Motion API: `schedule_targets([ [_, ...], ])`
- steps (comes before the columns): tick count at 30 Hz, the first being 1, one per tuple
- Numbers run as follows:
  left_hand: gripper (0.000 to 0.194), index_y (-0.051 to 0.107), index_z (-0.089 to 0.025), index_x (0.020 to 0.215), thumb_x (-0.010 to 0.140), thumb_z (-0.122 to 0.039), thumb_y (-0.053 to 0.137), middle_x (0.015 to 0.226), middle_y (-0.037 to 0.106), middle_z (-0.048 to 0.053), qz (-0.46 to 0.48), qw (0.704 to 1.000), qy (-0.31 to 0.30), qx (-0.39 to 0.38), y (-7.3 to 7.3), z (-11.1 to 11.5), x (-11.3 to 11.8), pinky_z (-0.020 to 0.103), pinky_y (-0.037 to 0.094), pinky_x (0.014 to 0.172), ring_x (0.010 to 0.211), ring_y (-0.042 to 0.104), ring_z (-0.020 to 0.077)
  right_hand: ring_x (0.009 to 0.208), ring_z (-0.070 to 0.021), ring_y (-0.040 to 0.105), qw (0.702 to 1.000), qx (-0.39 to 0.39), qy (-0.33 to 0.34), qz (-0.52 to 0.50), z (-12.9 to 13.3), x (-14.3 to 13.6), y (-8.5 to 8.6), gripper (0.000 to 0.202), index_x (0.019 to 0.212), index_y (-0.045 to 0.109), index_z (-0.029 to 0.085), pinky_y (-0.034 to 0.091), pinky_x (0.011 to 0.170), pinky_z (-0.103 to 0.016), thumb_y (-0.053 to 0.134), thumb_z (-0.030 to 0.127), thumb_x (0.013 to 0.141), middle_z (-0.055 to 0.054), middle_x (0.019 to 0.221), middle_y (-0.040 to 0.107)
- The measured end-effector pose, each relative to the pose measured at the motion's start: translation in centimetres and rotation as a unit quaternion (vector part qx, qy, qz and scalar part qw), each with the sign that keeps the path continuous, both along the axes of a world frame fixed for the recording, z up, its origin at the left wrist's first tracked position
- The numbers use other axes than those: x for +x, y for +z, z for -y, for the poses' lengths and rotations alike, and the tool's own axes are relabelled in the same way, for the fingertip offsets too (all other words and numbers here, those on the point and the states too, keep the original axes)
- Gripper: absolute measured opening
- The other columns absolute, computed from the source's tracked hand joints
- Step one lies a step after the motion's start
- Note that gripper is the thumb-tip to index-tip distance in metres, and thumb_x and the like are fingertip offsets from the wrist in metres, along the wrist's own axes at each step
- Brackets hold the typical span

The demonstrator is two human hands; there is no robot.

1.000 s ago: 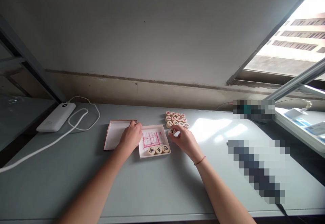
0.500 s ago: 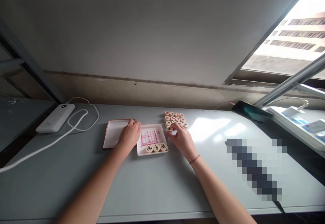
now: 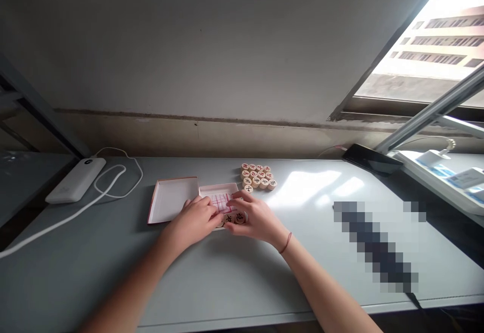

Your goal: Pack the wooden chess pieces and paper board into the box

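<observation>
My left hand (image 3: 197,218) rests over the left side of a shallow white box (image 3: 231,188), fingers loosely extended and the thumb near the row of pieces. My right hand (image 3: 257,216) arches over the box's right side, thumb and fingers apart around the pieces. Along the box's near side lie round wooden Chinese chess pieces (image 3: 228,218); the leftmost is mostly hidden by my left hand. The box bottom bears a sheet with a pink grid (image 3: 222,202). Behind the box, several more pieces (image 3: 254,174) stand in rows, with a single one (image 3: 247,189) in front.
A white box lid (image 3: 174,197) lies beside the box on the left. Farther left is a white power bank (image 3: 77,179) with a cable. A dark phone (image 3: 372,159) leans at the back right, and a pixelated dark object (image 3: 374,247) lies on the grey table (image 3: 212,287).
My right hand has let go of a chess piece near the rows and moved left over the box. My left hand has shifted nearer me, from the box's edge toward its pieces.
</observation>
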State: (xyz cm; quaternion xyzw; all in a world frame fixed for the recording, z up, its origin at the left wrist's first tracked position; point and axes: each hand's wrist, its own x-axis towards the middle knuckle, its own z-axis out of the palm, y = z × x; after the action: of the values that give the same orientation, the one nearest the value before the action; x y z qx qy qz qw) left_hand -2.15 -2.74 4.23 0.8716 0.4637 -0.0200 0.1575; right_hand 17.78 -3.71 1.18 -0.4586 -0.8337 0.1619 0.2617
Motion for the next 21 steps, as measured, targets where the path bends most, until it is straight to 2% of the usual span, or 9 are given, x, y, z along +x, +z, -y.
schedule_targets([
  [4, 0.03, 0.062, -0.021, 0.075, 0.091, -0.032, 0.04, 0.088, 0.064, 0.003, 0.038, 0.997, 0.048, -0.04, 0.6, 0.5, 0.3, 0.037, 0.038, 0.083, 0.101, 0.055, 0.0252, 0.064, -0.0134, 0.055, 0.998, -0.005, -0.012, 0.066, 0.0, -0.2, -0.2, 0.029, 0.089, 0.068, 0.02, 0.045, 0.055, -0.025, 0.072, 0.04, 0.069, -0.007, 0.098, 0.062],
  [11, 0.019, 0.051, -0.021, 0.071, 0.085, -0.029, 0.042, 0.07, 0.062, -0.003, 0.085, 0.992, 0.052, -0.078, 1.1, 0.1, 0.4, 0.035, 0.036, 0.08, 0.07, 0.057, 0.0175, 0.065, -0.0129, 0.055, 0.998, -0.015, -0.006, 0.064, 0.1, 0.0, -0.4, 0.027, 0.091, 0.068, 0.02, 0.043, 0.055, -0.024, 0.071, 0.039, 0.071, -0.007, 0.099, 0.062],
  [14, 0.015, 0.053, -0.022, 0.074, 0.084, -0.031, 0.046, 0.074, 0.064, -0.004, 0.127, 0.986, 0.075, -0.079, 1.6, 0.1, 0.3, 0.031, 0.038, 0.078, 0.073, 0.057, 0.0171, 0.064, -0.012, 0.053, 1.0, -0.017, -0.003, 0.009, 0.2, 0.1, 0.0, 0.029, 0.093, 0.068, 0.019, 0.043, 0.056, -0.024, 0.07, 0.041, 0.074, -0.008, 0.099, 0.062],
  [16, 0.016, 0.056, -0.023, 0.08, 0.084, -0.036, 0.048, 0.081, 0.065, -0.003, 0.174, 0.975, 0.103, -0.087, 1.9, 0.0, 0.2, 0.027, 0.039, 0.071, 0.073, 0.057, 0.0166, 0.063, -0.0113, 0.051, 0.998, -0.033, 0.004, -0.051, 0.3, 0.1, 0.3, 0.026, 0.094, 0.068, 0.019, 0.042, 0.056, -0.024, 0.066, 0.04, 0.078, -0.007, 0.091, 0.062],
  [19, 0.025, 0.059, -0.023, 0.088, 0.086, -0.046, 0.05, 0.085, 0.064, -0.002, 0.26, 0.951, 0.121, -0.12, 2.0, -0.2, 0.1, 0.025, 0.041, 0.064, 0.071, 0.055, 0.0154, 0.056, -0.0092, 0.045, 0.985, -0.096, 0.0, -0.144, 0.3, 0.0, 0.8, 0.021, 0.094, 0.067, 0.018, 0.039, 0.052, -0.023, 0.057, 0.035, 0.085, -0.002, 0.075, 0.06],
  [21, 0.027, 0.06, -0.022, 0.09, 0.086, -0.048, 0.052, 0.087, 0.064, -0.001, 0.319, 0.93, 0.117, -0.14, 1.6, -0.3, 0.4, 0.026, 0.044, 0.068, 0.075, 0.056, 0.0156, 0.053, -0.0084, 0.044, 0.965, -0.156, -0.011, -0.211, 0.3, 0.0, 1.1, 0.023, 0.096, 0.066, 0.018, 0.038, 0.05, -0.022, 0.055, 0.036, 0.086, -0.002, 0.075, 0.062],
])
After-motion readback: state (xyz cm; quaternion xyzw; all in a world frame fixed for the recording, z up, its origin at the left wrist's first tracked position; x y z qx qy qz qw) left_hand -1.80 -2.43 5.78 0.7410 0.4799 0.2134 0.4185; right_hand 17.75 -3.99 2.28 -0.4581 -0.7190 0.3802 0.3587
